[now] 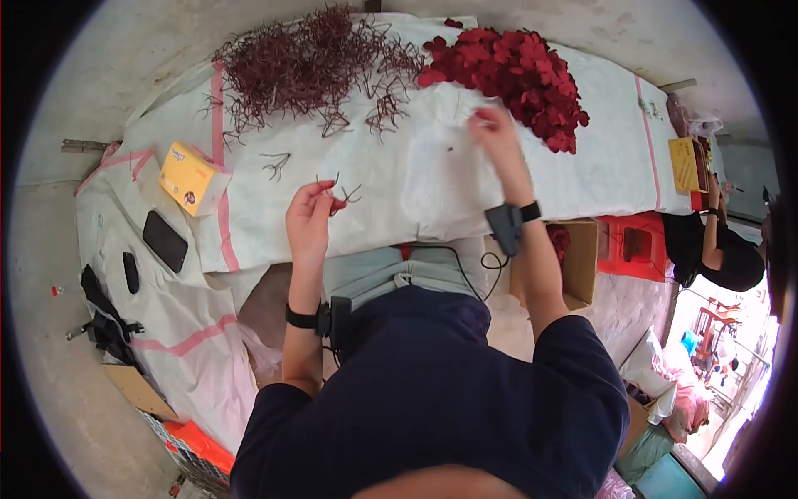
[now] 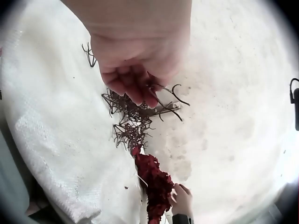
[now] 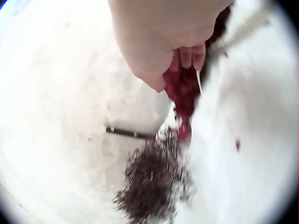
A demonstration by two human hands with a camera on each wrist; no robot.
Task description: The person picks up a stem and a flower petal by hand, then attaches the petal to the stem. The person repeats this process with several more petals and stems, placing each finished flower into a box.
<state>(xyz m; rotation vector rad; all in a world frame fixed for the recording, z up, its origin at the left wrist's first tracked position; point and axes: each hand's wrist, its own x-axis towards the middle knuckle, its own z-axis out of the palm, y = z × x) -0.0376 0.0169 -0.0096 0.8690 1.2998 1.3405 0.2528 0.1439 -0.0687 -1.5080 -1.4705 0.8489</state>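
My left hand [image 1: 309, 218] pinches a thin brown branched stem [image 2: 170, 95] between thumb and fingers, its forked tips sticking out past them. A small dark red bit shows at the stem by the fingertips. Over the white sheet, my right hand [image 1: 501, 148] is at the near edge of a heap of red fabric petals [image 1: 532, 75], blurred. In the right wrist view its fingers [image 3: 186, 57] are bent in front of the red petals [image 3: 184, 91]; I cannot tell whether they hold one.
A tangled heap of brown stems [image 1: 291, 71] lies at the back left, with a loose stem [image 1: 276, 165] nearer. At left are a yellow tissue pack [image 1: 193, 179] and a phone [image 1: 165, 241]. A cardboard box [image 1: 582, 270] and red stool [image 1: 636, 241] stand below the table's right edge. Another person [image 1: 723, 249] is at far right.
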